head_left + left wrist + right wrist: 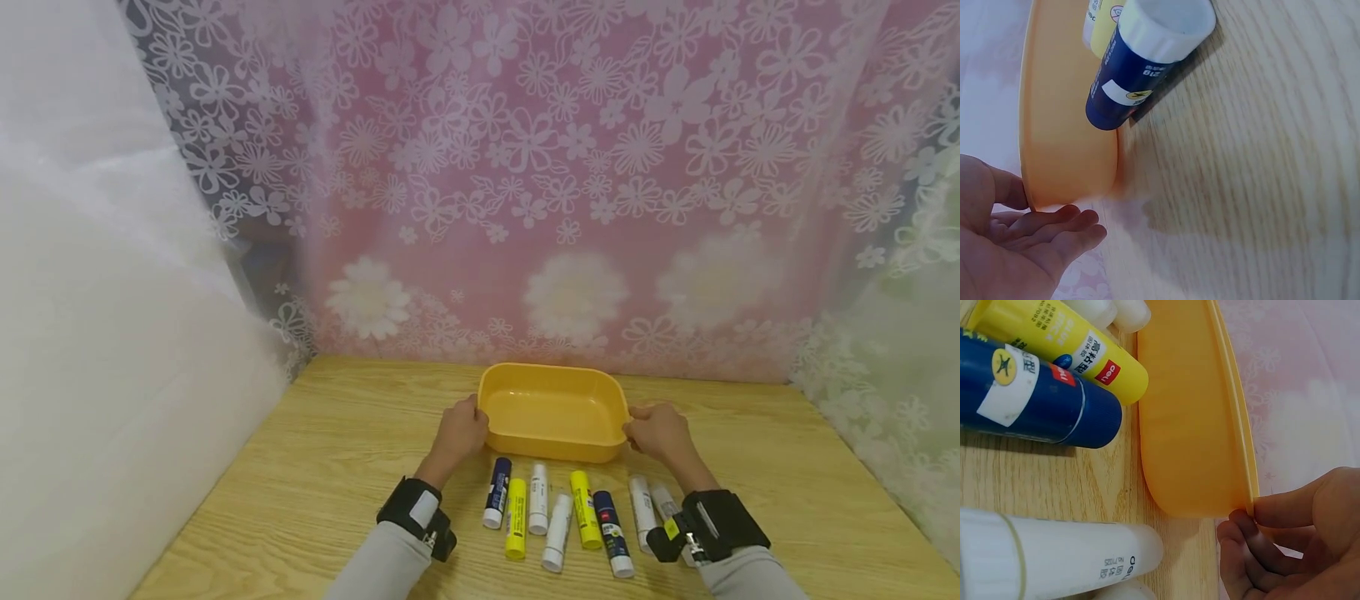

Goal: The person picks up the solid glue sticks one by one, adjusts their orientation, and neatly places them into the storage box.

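A yellow plastic basin with nothing inside stands on the wooden table. My left hand pinches the rim at its left end, thumb on one side and fingers beneath, as the left wrist view shows. At the opposite end my right hand pinches the rim between thumb and fingers. Several glue sticks lie in front of the basin: a dark blue one at the left, yellow ones, white ones, another blue one and two whitish ones by the right wrist.
The light wood table runs up to a pink flowered curtain behind the basin. A white sheet hangs on the left, and pale curtain on the right. The right wrist strap partly covers one whitish glue stick.
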### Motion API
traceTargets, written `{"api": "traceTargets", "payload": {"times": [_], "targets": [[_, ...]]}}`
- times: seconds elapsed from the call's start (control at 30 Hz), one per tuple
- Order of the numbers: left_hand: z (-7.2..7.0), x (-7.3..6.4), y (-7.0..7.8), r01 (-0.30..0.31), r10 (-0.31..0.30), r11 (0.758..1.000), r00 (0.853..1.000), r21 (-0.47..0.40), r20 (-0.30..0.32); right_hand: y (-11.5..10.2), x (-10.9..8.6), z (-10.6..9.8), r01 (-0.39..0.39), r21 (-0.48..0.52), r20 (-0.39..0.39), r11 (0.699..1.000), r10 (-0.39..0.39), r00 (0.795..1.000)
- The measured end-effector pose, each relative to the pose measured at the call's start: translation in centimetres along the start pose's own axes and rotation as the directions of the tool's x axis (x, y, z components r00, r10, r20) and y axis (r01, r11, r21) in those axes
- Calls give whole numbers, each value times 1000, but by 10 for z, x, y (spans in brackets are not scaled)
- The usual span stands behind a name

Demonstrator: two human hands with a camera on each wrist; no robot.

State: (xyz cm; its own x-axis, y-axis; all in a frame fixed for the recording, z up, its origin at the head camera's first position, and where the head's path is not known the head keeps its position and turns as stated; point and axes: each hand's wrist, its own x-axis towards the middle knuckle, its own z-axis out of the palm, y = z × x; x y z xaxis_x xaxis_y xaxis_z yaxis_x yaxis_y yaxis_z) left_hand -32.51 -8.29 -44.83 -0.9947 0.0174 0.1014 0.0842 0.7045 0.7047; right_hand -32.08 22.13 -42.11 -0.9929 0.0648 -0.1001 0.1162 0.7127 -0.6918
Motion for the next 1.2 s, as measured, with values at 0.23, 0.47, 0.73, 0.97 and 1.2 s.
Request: {"api": "traceTargets", "payload": {"times": [0.23,0.47,0.73,0.97,1.2], "targets": [[-1,-2,0,21,-21,998,1000,-61,0,1,-3,1,16,3,-8,1000,-16,1000],[-2,-5,-4,69,-69,991,998,-111,7,1,-5,3,9,5,-7,1000,-9,1000],[-2,-7,-6,78,-77,985,997,-155,13,-3,-9,3,-8,-13,15,1000,8,1000],[0,-12,-7,102,-99,971,995,-216,25,0,-12,3,24,-21,16,999,-24,1000],[0,-14,-5,127,-124,962,992,-241,30,2,-12,4,16,-4,17,1000,-16,1000]]}}
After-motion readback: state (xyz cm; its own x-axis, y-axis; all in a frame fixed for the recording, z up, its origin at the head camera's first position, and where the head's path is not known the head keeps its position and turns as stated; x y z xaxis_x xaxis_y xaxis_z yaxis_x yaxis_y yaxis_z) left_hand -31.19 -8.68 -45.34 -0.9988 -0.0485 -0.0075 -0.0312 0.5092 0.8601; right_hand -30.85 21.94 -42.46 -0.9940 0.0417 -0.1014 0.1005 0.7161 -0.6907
